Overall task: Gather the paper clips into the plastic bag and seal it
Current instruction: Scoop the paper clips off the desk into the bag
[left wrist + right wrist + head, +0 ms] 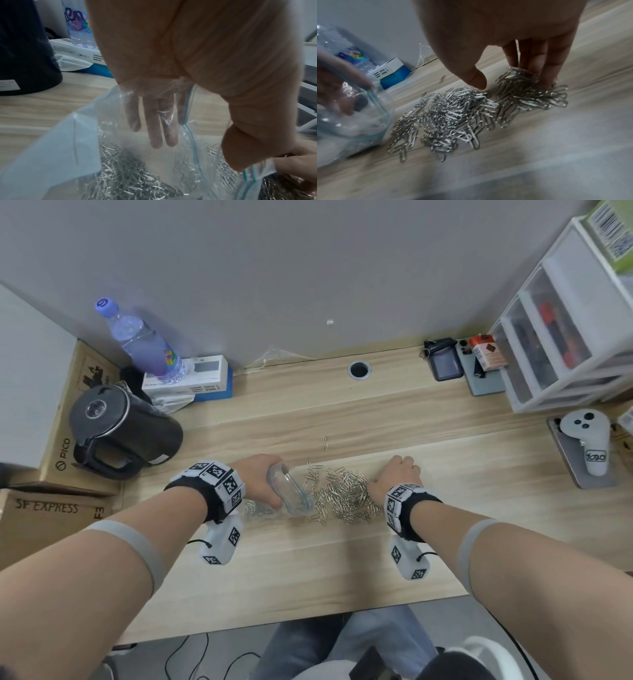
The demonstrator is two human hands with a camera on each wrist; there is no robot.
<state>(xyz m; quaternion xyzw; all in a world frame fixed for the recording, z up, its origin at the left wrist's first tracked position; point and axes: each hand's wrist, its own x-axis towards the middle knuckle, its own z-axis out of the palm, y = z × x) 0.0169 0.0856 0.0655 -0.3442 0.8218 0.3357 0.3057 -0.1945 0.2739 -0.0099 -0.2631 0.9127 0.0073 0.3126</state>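
Dozens of silver paper clips [346, 494] lie heaped on the wooden desk [342, 559] between the two hands, and one stray clip [324, 442] sits on its own a little farther back toward the wall. Over on the left, the left hand [258, 477] has the clear zip-top plastic bag [291, 494] by its mouth: the wrist view shows the fingers [155, 121] slipped inside the bag, seen through the film, with the thumb [243, 142] outside pressing the rim, so the opening is held wide and faces the pile. A good batch of clips [126, 174] is already lying in the bag, which rests on the desk with its blue-green zip strip [191, 135] unsealed. On the right, the right hand [394, 477] is down at the far edge of the heap, palm toward the bag, fingers [551, 63] straight and close together with their tips buried in the clips, thumb [474, 75] spread out to the side and hovering just above the pile; it grips nothing. Around the edges, a black electric kettle [123, 429] stands at the left with a water bottle [144, 340] behind it on a white and blue box [202, 381], cardboard boxes [51, 501] sit at the far left, a white drawer unit [561, 337] fills the right corner, and a white VR controller [587, 440] rests on a grey pad near it.
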